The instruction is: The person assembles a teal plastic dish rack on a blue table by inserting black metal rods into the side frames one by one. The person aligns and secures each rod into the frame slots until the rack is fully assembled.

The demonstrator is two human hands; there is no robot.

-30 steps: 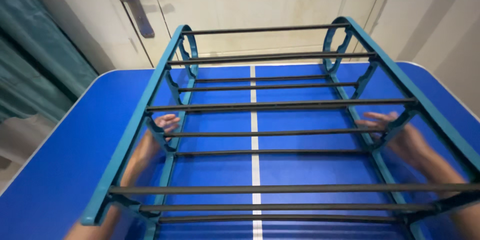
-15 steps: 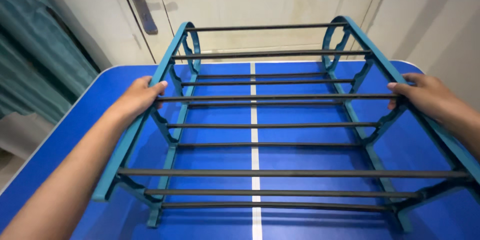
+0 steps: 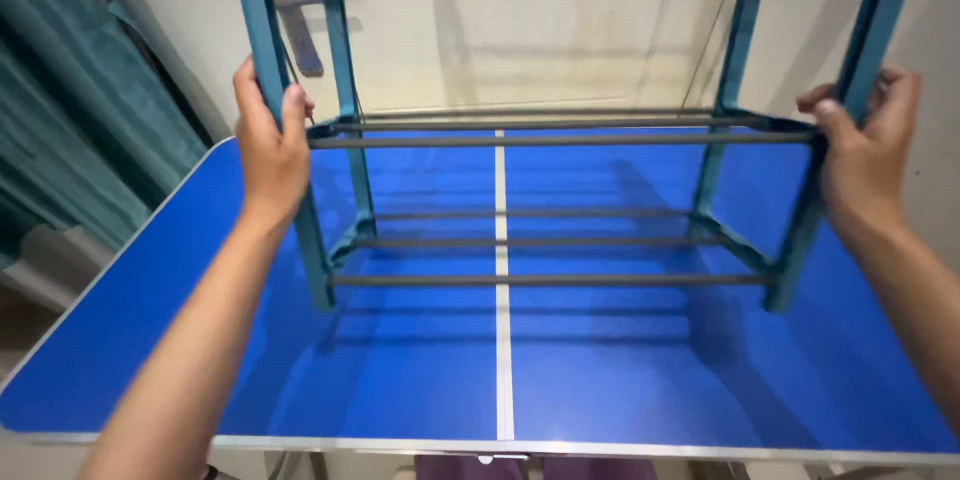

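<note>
Teal metal uprights fill both my fists: my left hand (image 3: 268, 145) is wrapped around the near left post of the tall teal rack with grey crossbars (image 3: 560, 140), my right hand (image 3: 862, 140) around the near right post. It stands upright on the glossy blue folding table (image 3: 400, 380), directly ahead, bars running left to right, both hands equally near.

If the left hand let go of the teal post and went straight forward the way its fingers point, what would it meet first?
Probably the pale door behind the rack. The left hand points up and away past the post; the door handle lies near that line, but depth is unclear.
</note>
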